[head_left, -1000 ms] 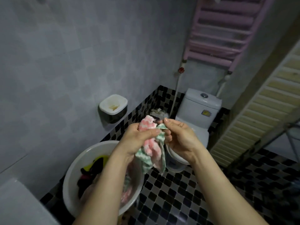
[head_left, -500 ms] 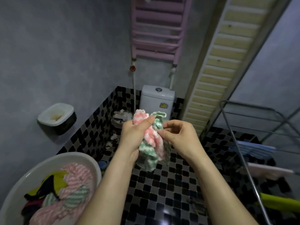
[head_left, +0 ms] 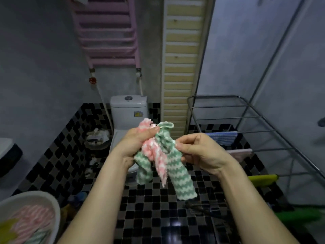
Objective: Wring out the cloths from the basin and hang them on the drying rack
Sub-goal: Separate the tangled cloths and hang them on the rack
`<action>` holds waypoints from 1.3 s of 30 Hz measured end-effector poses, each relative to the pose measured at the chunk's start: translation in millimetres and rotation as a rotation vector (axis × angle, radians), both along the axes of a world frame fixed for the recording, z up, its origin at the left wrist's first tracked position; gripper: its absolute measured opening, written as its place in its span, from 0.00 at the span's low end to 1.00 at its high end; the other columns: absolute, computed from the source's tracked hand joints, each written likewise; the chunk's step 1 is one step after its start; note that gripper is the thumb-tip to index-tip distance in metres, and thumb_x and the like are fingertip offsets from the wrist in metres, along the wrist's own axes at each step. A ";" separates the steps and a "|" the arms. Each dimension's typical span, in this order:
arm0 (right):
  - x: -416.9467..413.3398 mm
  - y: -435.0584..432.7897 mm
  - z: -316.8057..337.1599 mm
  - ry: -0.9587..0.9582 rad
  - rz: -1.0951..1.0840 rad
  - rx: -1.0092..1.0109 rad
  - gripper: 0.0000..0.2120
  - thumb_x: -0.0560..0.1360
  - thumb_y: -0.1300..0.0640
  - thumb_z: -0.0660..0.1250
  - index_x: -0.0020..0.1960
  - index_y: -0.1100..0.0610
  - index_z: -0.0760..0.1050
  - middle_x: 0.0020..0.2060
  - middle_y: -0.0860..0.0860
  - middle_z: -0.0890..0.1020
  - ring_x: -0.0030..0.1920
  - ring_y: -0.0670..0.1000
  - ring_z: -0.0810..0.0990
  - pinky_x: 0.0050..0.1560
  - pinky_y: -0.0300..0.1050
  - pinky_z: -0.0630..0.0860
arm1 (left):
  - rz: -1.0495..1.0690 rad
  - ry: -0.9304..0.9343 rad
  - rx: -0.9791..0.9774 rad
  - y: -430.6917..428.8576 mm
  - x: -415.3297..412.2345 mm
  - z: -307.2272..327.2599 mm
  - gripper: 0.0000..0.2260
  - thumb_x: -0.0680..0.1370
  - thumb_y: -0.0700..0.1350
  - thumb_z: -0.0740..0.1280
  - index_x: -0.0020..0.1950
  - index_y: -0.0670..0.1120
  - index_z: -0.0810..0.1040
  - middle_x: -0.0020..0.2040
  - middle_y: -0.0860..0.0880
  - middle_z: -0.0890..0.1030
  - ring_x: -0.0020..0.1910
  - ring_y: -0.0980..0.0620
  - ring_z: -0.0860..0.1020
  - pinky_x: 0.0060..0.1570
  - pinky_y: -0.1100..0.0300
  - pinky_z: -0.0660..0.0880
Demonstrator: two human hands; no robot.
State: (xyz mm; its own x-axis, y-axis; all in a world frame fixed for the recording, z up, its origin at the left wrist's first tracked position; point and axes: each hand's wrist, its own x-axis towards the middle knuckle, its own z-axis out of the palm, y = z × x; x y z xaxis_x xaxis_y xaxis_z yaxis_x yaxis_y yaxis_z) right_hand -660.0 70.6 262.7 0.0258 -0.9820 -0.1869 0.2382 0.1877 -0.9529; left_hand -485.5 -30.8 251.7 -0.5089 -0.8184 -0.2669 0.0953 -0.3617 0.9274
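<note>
While the left hand curls its fingers round the bunched top of the pink-and-green zigzag knitted cloth, the right hand pinches its green edge between thumb and fingertips. The cloth's loose ends hang free below both hands. A grey metal-tube drying rack stands right of the right fingers. A white plastic basin sits well down-left of the left fingers, cut by the frame's edge.

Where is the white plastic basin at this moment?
Head view, bottom-left corner: the white plastic basin sits on the black checkered tile floor, left of the left forearm.
</note>
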 end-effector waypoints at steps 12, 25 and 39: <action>-20.5 -6.0 -20.6 -0.121 -0.348 -0.085 0.06 0.71 0.71 0.69 0.40 0.62 0.76 0.30 0.52 0.81 0.31 0.47 0.80 0.35 0.37 0.78 | -0.208 -0.333 -0.353 13.7 -51.9 -1.3 0.13 0.73 0.49 0.72 0.46 0.39 0.84 0.44 0.43 0.84 0.43 0.50 0.79 0.46 0.58 0.75; -16.0 -91.7 -28.0 0.301 -0.414 -0.039 0.09 0.74 0.58 0.71 0.47 0.64 0.80 0.37 0.60 0.83 0.40 0.54 0.81 0.52 0.53 0.78 | 0.041 -0.041 -0.050 -70.0 -66.2 -15.4 0.03 0.71 0.35 0.72 0.43 0.36 0.83 0.38 0.39 0.84 0.35 0.46 0.82 0.39 0.56 0.79; -19.4 -184.2 -16.5 -0.213 -0.609 0.139 0.09 0.78 0.64 0.63 0.41 0.62 0.78 0.29 0.54 0.81 0.26 0.47 0.76 0.24 0.36 0.72 | 0.065 0.290 0.290 -170.0 -64.0 -35.5 0.22 0.71 0.42 0.73 0.62 0.36 0.75 0.56 0.32 0.80 0.55 0.34 0.80 0.61 0.39 0.74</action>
State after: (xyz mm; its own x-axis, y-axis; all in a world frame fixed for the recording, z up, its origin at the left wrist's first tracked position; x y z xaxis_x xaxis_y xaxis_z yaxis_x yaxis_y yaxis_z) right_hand -679.5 -113.5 246.2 -0.4767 -0.7997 -0.3651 0.5212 0.0774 -0.8499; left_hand -549.4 -200.9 216.2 -0.5463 -0.7636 -0.3443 0.3687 -0.5883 0.7197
